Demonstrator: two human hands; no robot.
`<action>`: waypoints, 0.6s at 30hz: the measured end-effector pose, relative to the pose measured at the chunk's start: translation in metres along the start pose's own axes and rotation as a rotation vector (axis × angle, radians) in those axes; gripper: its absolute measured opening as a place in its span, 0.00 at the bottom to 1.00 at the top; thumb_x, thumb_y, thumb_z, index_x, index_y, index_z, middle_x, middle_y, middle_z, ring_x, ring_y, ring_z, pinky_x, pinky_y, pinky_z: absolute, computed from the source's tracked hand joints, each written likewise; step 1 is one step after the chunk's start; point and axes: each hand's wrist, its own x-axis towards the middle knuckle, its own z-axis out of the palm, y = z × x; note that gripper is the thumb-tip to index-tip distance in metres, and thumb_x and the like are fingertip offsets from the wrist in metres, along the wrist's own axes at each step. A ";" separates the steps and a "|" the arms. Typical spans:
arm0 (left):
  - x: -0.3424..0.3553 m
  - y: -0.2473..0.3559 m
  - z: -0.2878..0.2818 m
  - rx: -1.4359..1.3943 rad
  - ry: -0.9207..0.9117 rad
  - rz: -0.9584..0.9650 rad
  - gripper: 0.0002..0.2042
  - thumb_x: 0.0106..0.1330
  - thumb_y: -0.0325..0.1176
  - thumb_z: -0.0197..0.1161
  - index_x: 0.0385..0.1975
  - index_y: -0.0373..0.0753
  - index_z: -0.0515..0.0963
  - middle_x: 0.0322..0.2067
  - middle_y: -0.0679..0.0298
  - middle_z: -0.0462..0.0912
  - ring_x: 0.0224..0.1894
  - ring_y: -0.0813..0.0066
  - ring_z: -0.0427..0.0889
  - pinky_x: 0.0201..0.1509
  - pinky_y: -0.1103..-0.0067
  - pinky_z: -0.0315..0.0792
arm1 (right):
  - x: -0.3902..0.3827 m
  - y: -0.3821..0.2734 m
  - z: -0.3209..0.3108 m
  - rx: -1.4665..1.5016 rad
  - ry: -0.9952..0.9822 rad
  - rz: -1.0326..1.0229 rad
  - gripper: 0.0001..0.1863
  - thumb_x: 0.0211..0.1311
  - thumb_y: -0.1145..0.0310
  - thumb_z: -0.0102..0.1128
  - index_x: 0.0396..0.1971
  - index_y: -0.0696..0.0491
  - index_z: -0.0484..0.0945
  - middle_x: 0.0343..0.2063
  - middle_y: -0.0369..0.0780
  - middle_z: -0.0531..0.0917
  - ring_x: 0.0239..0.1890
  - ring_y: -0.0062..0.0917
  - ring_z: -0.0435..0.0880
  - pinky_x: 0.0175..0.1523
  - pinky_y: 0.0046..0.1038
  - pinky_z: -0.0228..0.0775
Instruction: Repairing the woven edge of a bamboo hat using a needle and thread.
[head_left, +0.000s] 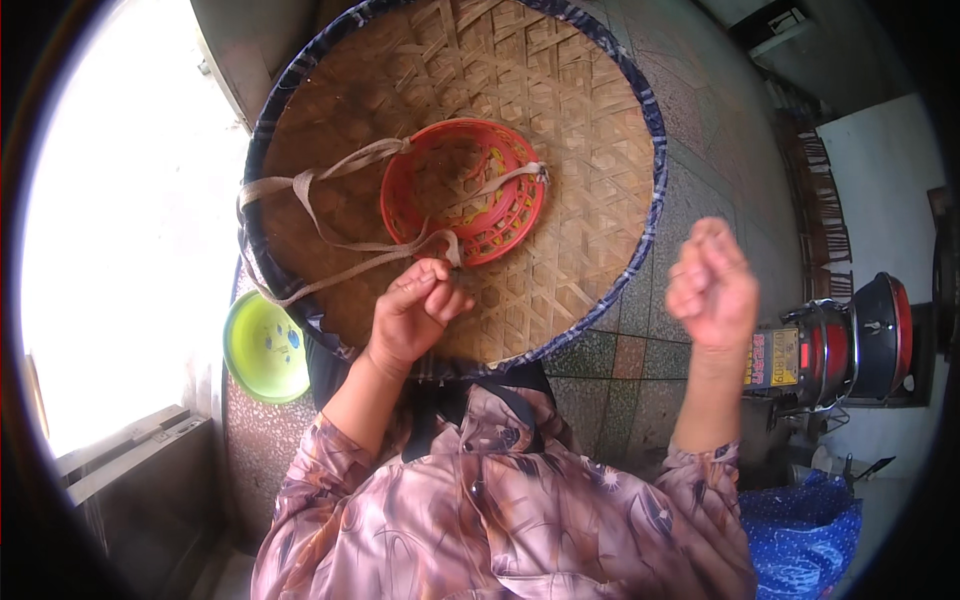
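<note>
The red basket [400,200] sits inside the wide bamboo tray [600,200], a little left of its middle, in front of the person. The left hand [420,305] is over the near part of the tray, just on the near side of the basket, with thumb and fingertips drawn together beside the lower end of the cloth straps [370,157]; whether it touches or grips them I cannot tell. The right hand [712,283] is raised well to the right, past the tray's rim, its fingers bunched in a narrow pinch; anything as thin as a thread or needle between them cannot be made out

The step in hand looks like fine fingertip work on the strap where it meets the basket's near rim, perhaps fastening it. My judgement is that the next move calls for the left hand to steady that join while the right comes back to it without snagging the loose loops

The basket's mouth faces up. Being round, it shows no clear long axis; its straps give the direction, trailing left across the tray to its left edge, while one short piece crosses the right rim inward
</note>
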 end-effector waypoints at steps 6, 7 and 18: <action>-0.004 0.005 -0.009 -0.321 -0.171 -0.143 0.09 0.67 0.32 0.49 0.40 0.37 0.72 0.13 0.72 0.61 0.17 0.79 0.61 0.36 0.75 0.65 | -0.023 -0.096 0.011 -0.010 -0.141 -0.308 0.07 0.69 0.72 0.40 0.42 0.58 0.65 0.17 0.33 0.64 0.17 0.17 0.64 0.22 0.21 0.64; 0.001 -0.002 -0.007 -0.329 -0.187 -0.163 0.09 0.67 0.32 0.49 0.40 0.37 0.72 0.13 0.72 0.61 0.17 0.79 0.61 0.36 0.75 0.65 | -0.037 -0.108 0.013 -0.038 -0.191 -0.354 0.07 0.69 0.73 0.40 0.43 0.59 0.63 0.19 0.34 0.65 0.18 0.18 0.65 0.23 0.21 0.63; -0.005 -0.009 -0.003 0.531 -0.308 -0.192 0.18 0.63 0.42 0.56 0.16 0.34 0.75 0.27 0.61 0.76 0.36 0.71 0.73 0.46 0.77 0.64 | -0.044 -0.229 0.007 -0.108 -0.216 -0.596 0.08 0.66 0.78 0.43 0.43 0.66 0.63 0.21 0.37 0.65 0.22 0.20 0.66 0.33 0.22 0.68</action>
